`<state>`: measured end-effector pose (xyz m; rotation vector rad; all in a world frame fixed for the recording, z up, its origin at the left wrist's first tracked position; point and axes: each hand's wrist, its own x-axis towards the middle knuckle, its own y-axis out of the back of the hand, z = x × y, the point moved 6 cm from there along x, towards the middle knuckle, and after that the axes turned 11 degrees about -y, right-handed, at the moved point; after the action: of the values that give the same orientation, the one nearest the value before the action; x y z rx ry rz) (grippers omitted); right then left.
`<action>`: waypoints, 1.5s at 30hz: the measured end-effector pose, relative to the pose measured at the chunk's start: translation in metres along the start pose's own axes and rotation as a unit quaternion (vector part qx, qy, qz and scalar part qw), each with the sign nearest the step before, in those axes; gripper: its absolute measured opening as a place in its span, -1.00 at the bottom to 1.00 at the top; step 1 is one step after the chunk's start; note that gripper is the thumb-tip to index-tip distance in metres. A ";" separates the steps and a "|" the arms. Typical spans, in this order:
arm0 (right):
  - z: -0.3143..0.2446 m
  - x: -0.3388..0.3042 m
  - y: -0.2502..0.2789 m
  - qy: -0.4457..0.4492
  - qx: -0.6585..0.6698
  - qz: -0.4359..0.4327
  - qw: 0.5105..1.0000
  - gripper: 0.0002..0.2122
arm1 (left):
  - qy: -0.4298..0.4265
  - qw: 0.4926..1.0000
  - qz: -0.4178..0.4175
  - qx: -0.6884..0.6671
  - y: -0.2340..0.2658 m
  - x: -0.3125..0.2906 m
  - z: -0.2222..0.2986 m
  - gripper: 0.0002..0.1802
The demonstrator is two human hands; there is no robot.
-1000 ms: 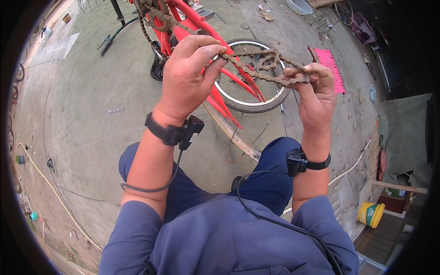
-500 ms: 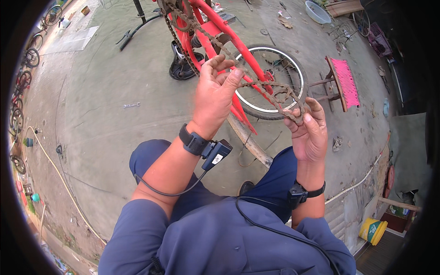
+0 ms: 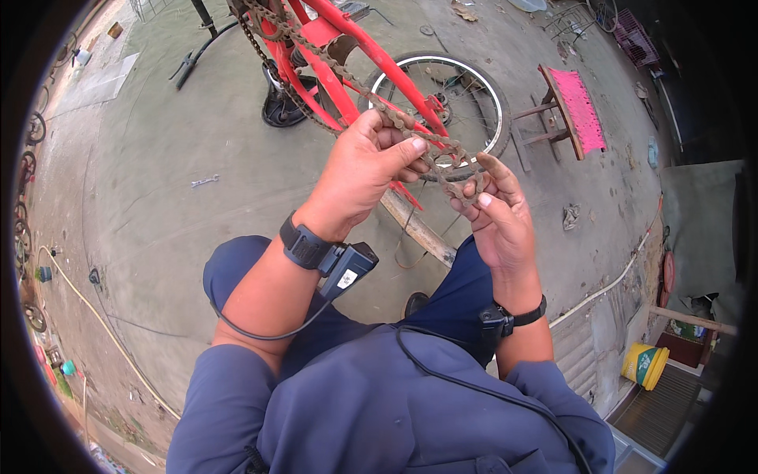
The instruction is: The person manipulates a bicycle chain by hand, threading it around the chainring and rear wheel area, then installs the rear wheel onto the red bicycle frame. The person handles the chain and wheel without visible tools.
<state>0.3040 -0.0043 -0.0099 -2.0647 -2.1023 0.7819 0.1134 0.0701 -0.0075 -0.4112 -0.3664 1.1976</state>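
A rusty, dirt-caked bicycle chain [image 3: 337, 68] runs down along a red bicycle frame [image 3: 388, 57] at the top centre. My left hand [image 3: 371, 158] pinches it between thumb and fingers just below the frame's tubes. Beyond that grip the chain bunches into loops. My right hand [image 3: 497, 209] holds those loops near the end with thumb and fingertips, a little lower and to the right. Parts of the chain inside both grips are hidden by the fingers. Black straps with small devices sit on both wrists.
A detached wheel [image 3: 496, 95] lies on the concrete behind the frame, near a black saddle [image 3: 284, 107]. To the right stands a stool with a pink woven seat [image 3: 579, 114]. A wrench [image 3: 205, 181] lies at left; a yellow bucket [image 3: 646, 366] stands lower right.
My right hand has come closer to my left, and the chain loops between them are more bunched. The whole view has shifted, with the frame and wheel appearing higher and farther left.
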 end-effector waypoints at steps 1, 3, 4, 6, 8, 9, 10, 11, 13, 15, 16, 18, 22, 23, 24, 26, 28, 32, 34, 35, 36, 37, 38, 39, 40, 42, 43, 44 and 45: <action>0.000 0.002 0.001 -0.008 -0.001 -0.016 1.000 -0.56 | -0.001 1.000 0.000 0.000 0.001 0.000 0.001 -0.69; -0.002 0.008 0.002 -0.019 0.020 -0.075 0.997 -0.61 | 0.003 1.000 -0.010 0.000 0.001 0.000 0.001 -0.70; -0.005 0.012 0.004 -0.029 0.029 -0.099 0.994 -0.61 | 0.005 1.000 -0.016 0.003 0.001 0.001 0.001 -0.70; -0.014 0.021 -0.001 -0.002 0.025 -0.161 0.987 -0.66 | 0.002 1.000 -0.028 0.006 0.002 0.002 0.002 -0.70; -0.015 0.032 0.002 -0.019 -0.025 -0.108 0.994 -0.66 | -0.005 0.999 -0.040 0.006 0.002 0.004 0.003 -0.70; -0.017 0.037 0.001 -0.020 -0.045 -0.098 0.994 -0.66 | -0.006 0.999 -0.041 0.005 0.002 0.004 0.003 -0.70; -0.016 0.045 -0.003 -0.027 -0.061 -0.105 0.992 -0.64 | -0.006 0.999 -0.042 0.007 0.002 0.004 0.003 -0.70; -0.019 0.048 -0.006 -0.025 -0.073 -0.110 0.991 -0.64 | -0.008 0.999 -0.042 0.009 0.003 0.005 0.004 -0.69; -0.023 0.052 -0.011 -0.021 -0.097 -0.117 0.988 -0.64 | -0.007 0.999 -0.047 0.008 0.003 0.005 0.004 -0.69; -0.025 0.058 -0.017 -0.026 -0.110 -0.152 0.982 -0.65 | -0.007 0.999 -0.053 0.007 0.004 0.005 0.003 -0.69; -0.025 0.061 -0.020 -0.028 -0.114 -0.172 0.978 -0.65 | -0.007 0.998 -0.055 0.006 0.004 0.005 0.004 -0.69; -0.023 0.069 -0.026 -0.026 -0.127 -0.204 0.970 -0.65 | -0.010 0.998 -0.059 0.005 0.005 0.005 0.004 -0.68; -0.022 0.080 -0.031 -0.017 -0.136 -0.266 0.954 -0.68 | -0.013 0.998 -0.068 0.008 0.005 0.005 0.006 -0.68; -0.021 0.080 -0.031 -0.017 -0.143 -0.265 0.954 -0.69 | -0.012 0.997 -0.070 0.011 0.004 0.005 0.007 -0.68; -0.021 0.081 -0.031 -0.015 -0.150 -0.264 0.953 -0.70 | -0.011 0.997 -0.070 0.011 0.004 0.005 0.009 -0.69; -0.022 0.081 -0.032 -0.006 -0.168 -0.273 0.947 -0.72 | -0.009 0.997 -0.070 0.010 0.004 0.005 0.011 -0.70; -0.025 0.083 -0.035 0.009 -0.191 -0.290 0.938 -0.74 | -0.003 0.997 -0.069 0.020 0.004 0.004 0.012 -0.69; -0.033 0.088 -0.041 0.064 -0.266 -0.302 0.913 -0.79 | 0.007 0.997 -0.070 0.028 0.004 0.005 0.012 -0.67; -0.030 0.095 -0.042 0.014 -0.254 -0.295 0.921 -0.82 | 0.007 0.997 -0.074 0.027 0.005 0.006 0.012 -0.67; -0.028 0.099 -0.042 -0.009 -0.272 -0.279 0.921 -0.82 | 0.011 0.997 -0.074 0.030 0.005 0.006 0.011 -0.66; -0.027 0.104 -0.042 -0.042 -0.285 -0.263 0.921 -0.81 | 0.008 0.997 -0.076 0.026 0.005 0.006 0.011 -0.67; -0.024 0.109 -0.038 -0.095 -0.313 -0.219 0.919 -0.78 | 0.007 0.997 -0.076 0.024 0.006 0.006 0.011 -0.67; -0.026 0.111 -0.043 -0.098 -0.313 -0.241 0.913 -0.76 | 0.011 0.997 -0.072 0.026 0.006 0.007 0.010 -0.68; -0.027 0.114 -0.044 -0.122 -0.329 -0.235 0.906 -0.72 | 0.010 0.997 -0.072 0.029 0.006 0.006 0.009 -0.68; -0.028 0.115 -0.045 -0.146 -0.341 -0.231 0.899 -0.69 | 0.013 0.997 -0.069 0.036 0.007 0.006 0.009 -0.69; -0.032 0.115 -0.050 -0.163 -0.355 -0.243 0.888 -0.71 | 0.014 0.997 -0.067 0.043 0.007 0.006 0.009 -0.70; -0.033 0.113 -0.054 -0.165 -0.346 -0.268 0.884 -0.72 | 0.014 0.997 -0.068 0.042 0.008 0.005 0.009 -0.70; -0.033 0.113 -0.053 -0.186 -0.364 -0.263 0.874 -0.72 | 0.014 0.997 -0.069 0.042 0.008 0.006 0.009 -0.71; -0.033 0.112 -0.053 -0.199 -0.367 -0.276 0.866 -0.71 | 0.015 0.997 -0.069 0.042 0.008 0.006 0.009 -0.71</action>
<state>0.2603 0.1151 0.0089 -1.3920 -3.4082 0.3485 0.1044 0.0788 -0.0030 -0.3247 -0.3126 1.0679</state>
